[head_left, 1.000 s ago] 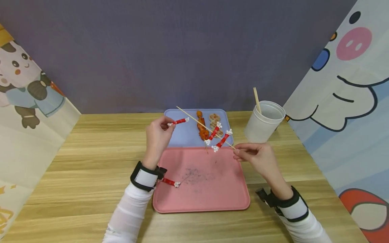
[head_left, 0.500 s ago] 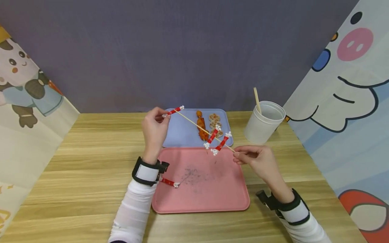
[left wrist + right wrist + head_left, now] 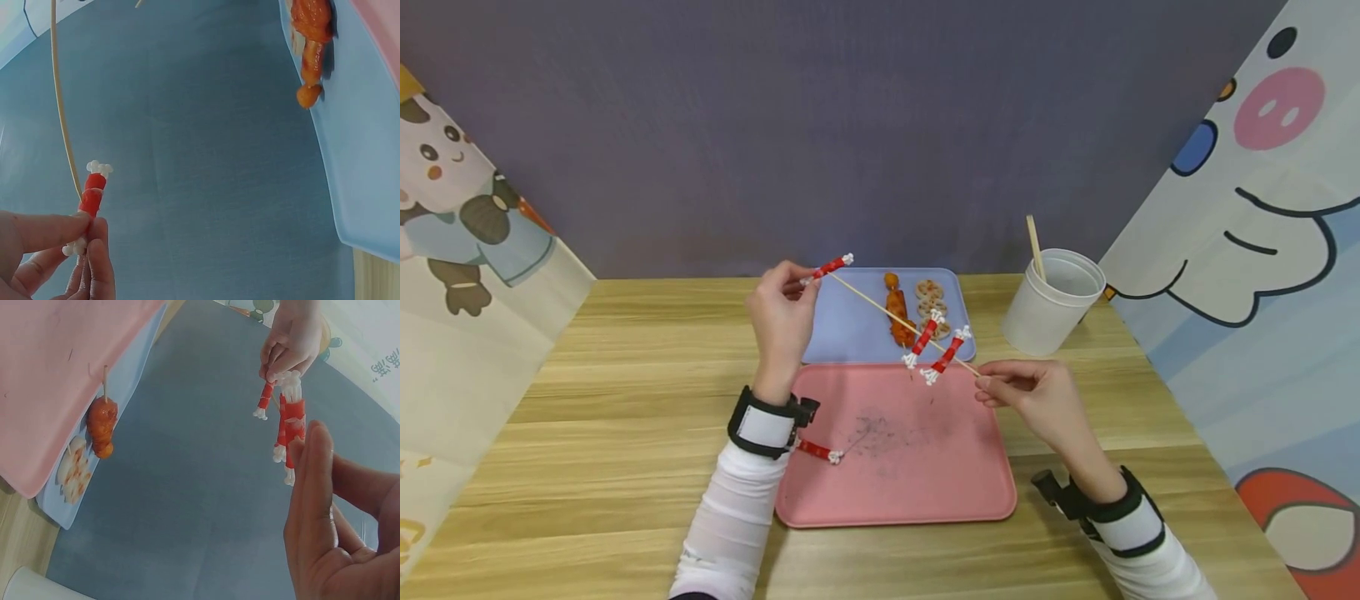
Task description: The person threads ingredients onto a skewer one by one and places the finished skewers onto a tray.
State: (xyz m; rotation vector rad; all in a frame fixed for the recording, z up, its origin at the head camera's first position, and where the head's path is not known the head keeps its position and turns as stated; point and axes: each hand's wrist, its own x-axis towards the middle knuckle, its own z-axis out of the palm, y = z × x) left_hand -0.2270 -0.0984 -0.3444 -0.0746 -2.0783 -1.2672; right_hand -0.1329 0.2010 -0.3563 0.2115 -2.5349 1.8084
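With thumb and fingers, my left hand (image 3: 782, 321) pinches one end of a red-wrapped enoki mushroom roll (image 3: 830, 267) with white knobbly ends. The tip of a thin bamboo skewer (image 3: 868, 298) meets this roll near its middle; in the left wrist view the roll (image 3: 92, 199) covers the very tip. My right hand (image 3: 1033, 400) pinches the skewer's other end. Two more enoki rolls, one (image 3: 925, 339) and another (image 3: 947, 357), sit crosswise on the skewer closer to the right hand. A further roll (image 3: 818, 451) lies on the pink tray (image 3: 925, 487), partly hidden by the left wrist strap.
Behind the pink tray, a blue tray (image 3: 846, 337) bears an orange-brown meat skewer (image 3: 897, 312) and round lotus root slices (image 3: 930, 291). A white cup (image 3: 1045, 312) with sticks (image 3: 1034, 246) in it stands at the back right. A grey panel (image 3: 880, 142) rises behind.
My left hand has moved back and slightly left with its roll, which now meets the skewer tip. The right hand has dropped slightly, still gripping the skewer.
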